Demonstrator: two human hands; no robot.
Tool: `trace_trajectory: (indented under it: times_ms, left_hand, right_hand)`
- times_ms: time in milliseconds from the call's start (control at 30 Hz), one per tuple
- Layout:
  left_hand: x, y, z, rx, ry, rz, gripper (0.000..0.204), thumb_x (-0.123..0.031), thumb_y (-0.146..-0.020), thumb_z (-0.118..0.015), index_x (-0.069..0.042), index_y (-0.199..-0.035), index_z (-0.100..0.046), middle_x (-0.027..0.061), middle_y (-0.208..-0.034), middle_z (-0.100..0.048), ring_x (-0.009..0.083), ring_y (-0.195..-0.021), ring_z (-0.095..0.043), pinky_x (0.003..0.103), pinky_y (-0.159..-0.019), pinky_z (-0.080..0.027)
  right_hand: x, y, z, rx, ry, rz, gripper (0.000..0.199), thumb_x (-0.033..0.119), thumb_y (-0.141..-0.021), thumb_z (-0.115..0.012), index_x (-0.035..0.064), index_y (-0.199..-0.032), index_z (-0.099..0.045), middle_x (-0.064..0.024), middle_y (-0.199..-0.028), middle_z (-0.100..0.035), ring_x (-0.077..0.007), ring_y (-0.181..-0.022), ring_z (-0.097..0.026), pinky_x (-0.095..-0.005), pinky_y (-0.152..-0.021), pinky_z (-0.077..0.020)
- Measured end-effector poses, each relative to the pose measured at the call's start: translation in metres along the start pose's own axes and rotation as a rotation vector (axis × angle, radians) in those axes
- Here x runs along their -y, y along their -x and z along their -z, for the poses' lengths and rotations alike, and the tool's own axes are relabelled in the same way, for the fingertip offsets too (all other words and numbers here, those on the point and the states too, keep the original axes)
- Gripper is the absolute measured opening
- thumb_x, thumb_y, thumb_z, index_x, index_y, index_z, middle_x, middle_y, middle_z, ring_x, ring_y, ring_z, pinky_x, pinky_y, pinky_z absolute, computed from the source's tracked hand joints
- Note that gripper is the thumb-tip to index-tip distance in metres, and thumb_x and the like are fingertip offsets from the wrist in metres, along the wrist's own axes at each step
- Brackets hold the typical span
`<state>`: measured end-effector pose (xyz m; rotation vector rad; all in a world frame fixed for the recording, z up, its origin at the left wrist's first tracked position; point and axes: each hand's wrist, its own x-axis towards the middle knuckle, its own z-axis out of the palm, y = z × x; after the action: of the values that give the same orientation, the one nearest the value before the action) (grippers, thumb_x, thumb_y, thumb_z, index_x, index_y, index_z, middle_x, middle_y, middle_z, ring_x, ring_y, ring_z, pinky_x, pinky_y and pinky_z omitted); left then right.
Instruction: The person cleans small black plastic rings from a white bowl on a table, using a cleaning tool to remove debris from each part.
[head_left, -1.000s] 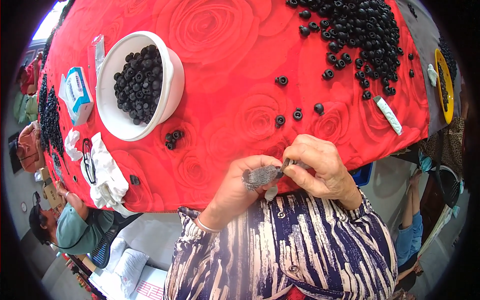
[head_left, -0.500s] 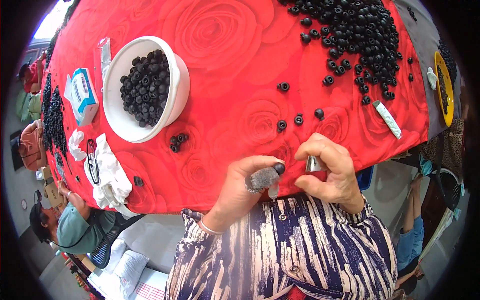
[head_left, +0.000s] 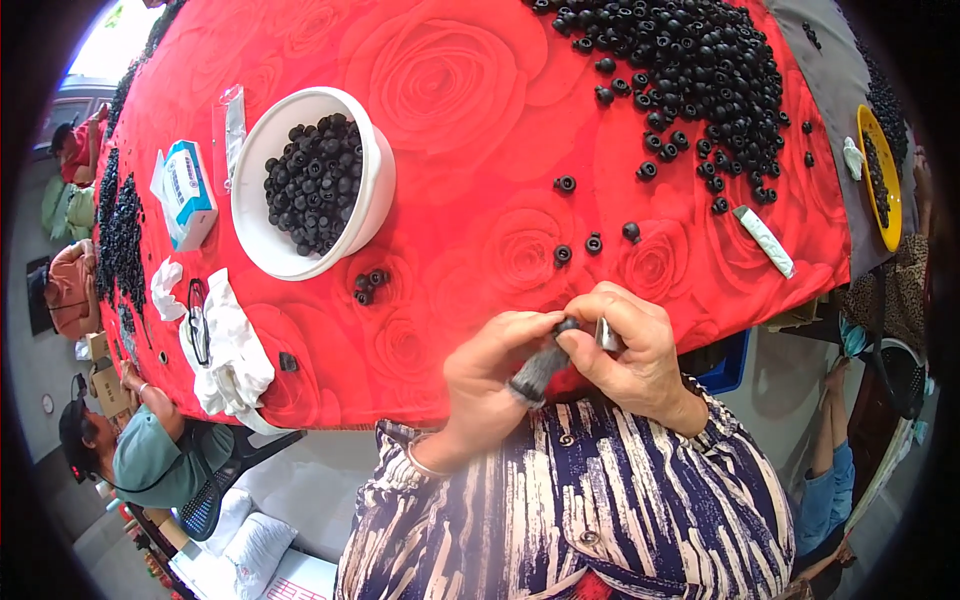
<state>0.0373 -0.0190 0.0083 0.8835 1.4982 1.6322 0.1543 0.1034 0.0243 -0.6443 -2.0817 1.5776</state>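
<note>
Head view, lower ctr of frame: holding small round black part (head_left: 567,325) btwn both hands, right at tip of L hand (head_left: 487,372) thumb. Also just under that part, pointing up toward it: grey knit sleeve (head_left: 540,374), apparently worn on a finger of L hand. L fingers closed up on the part, thumb stretched along top; lower fingers partly hidden.

From the right, w/ R hand (head_left: 640,358): thumb tip just below the part, touching or nearly so, too small to tell. R fingers curled, gripping shiny metal piece (head_left: 607,335) btwn thumb & bent fingers, just right of the part.

Elsewhere on red tablecloth (head_left: 450,230): to upper left, white tub (head_left: 378,195) w/ heap of black parts (head_left: 313,185) inside. To upper right, big spread-out pile (head_left: 700,75) of similar parts. Btwn pile & hands, four loose parts (head_left: 594,243), well apart from fingers. Below tub, small cluster (head_left: 371,286).

Far left: blue & white tissue box (head_left: 190,197), then crumpled white cloth (head_left: 237,355) lower down. Right side: slim pale packet (head_left: 765,243), & near R edge, yellow plate (head_left: 893,237). At lower left, seated co-worker (head_left: 150,460) in green top.
</note>
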Motion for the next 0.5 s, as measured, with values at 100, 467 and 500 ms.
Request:
trace_trajectory:
  times_ms: [100, 467, 500]
  left_hand:
    - [-0.004, -0.002, 0.0, -0.054, 0.747, 0.468, 0.019, -0.005, -0.087, -0.059, 0.005, -0.103, -0.06, 0.0127, -0.096, -0.064, 0.0167, -0.084, -0.064, 0.026, -0.073, -0.051]
    - [0.016, -0.007, 0.023, 0.36, 0.871, 0.845, 0.018, -0.006, -0.079, -0.067, 0.003, -0.094, -0.064, 0.0137, -0.084, -0.067, 0.017, -0.07, -0.067, 0.024, -0.058, -0.053]
    - [0.014, -0.008, 0.022, 0.343, 0.881, 0.849, 0.018, -0.006, -0.08, -0.068, 0.003, -0.094, -0.064, 0.0139, -0.083, -0.068, 0.017, -0.071, -0.067, 0.024, -0.058, -0.053]
  right_hand:
    - [-0.006, -0.004, 0.003, 0.009, 0.124, 0.36, 0.032, 0.002, -0.063, -0.074, 0.0005, -0.093, -0.062, -0.0078, -0.07, -0.056, -0.0212, -0.059, -0.056, -0.0312, -0.052, -0.0438]
    - [-0.013, -0.007, 0.014, 0.261, 0.048, 0.511, 0.046, 0.009, -0.059, -0.076, -0.0016, -0.101, -0.063, -0.0054, -0.066, -0.05, -0.0217, -0.054, -0.051, -0.0322, -0.048, -0.0403]
    - [-0.011, -0.008, 0.013, 0.234, 0.076, 0.509, 0.047, 0.008, -0.059, -0.076, -0.0021, -0.103, -0.062, -0.0053, -0.066, -0.051, -0.0212, -0.054, -0.051, -0.0323, -0.048, -0.04]
